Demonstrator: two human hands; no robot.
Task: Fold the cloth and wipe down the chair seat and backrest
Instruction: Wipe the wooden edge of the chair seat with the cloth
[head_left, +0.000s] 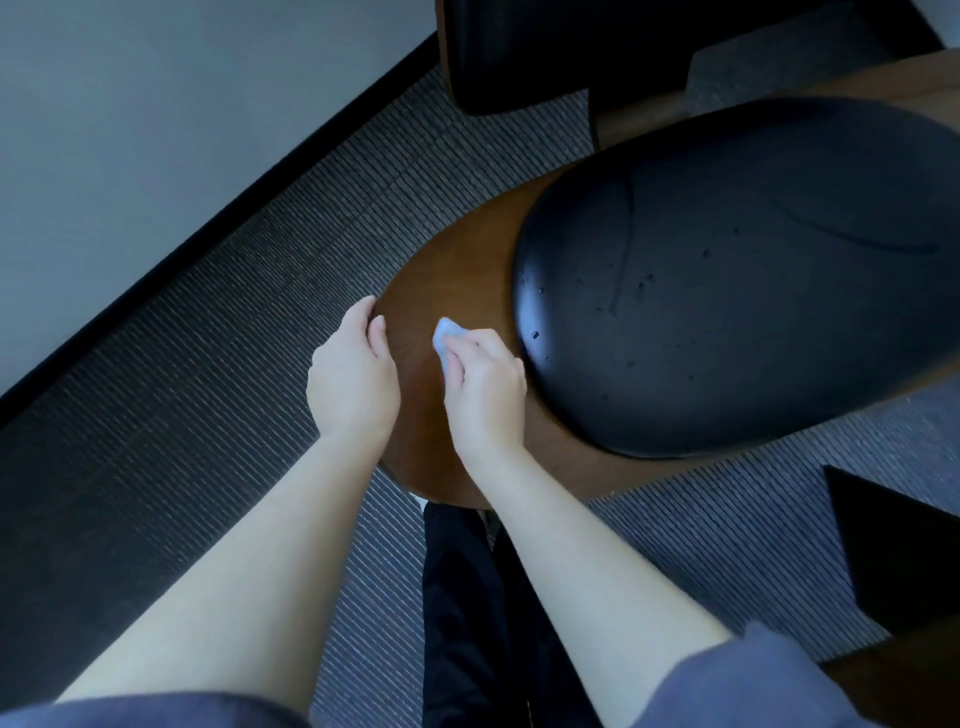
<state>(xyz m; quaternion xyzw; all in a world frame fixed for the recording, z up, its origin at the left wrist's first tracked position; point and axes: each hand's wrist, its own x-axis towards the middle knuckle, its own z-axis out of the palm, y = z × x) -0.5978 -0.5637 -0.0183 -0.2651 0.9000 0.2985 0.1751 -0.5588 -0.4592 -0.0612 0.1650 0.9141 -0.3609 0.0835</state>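
Note:
A chair with a brown wooden shell (457, 270) and a black padded cushion (727, 280) fills the middle and right of the head view. Small droplets dot the cushion. My right hand (485, 387) grips a small, bunched pale-blue cloth (445, 335) and presses it onto the wood just left of the cushion. My left hand (353, 374) curls its fingers over the wooden shell's left edge. Most of the cloth is hidden under my right fingers.
Grey ribbed carpet (249, 322) surrounds the chair. A pale wall with a black baseboard (208, 228) runs along the left. Another dark chair (545, 57) stands at the top, and a dark furniture corner (898, 551) juts in at the right. My dark trousers (467, 613) are below.

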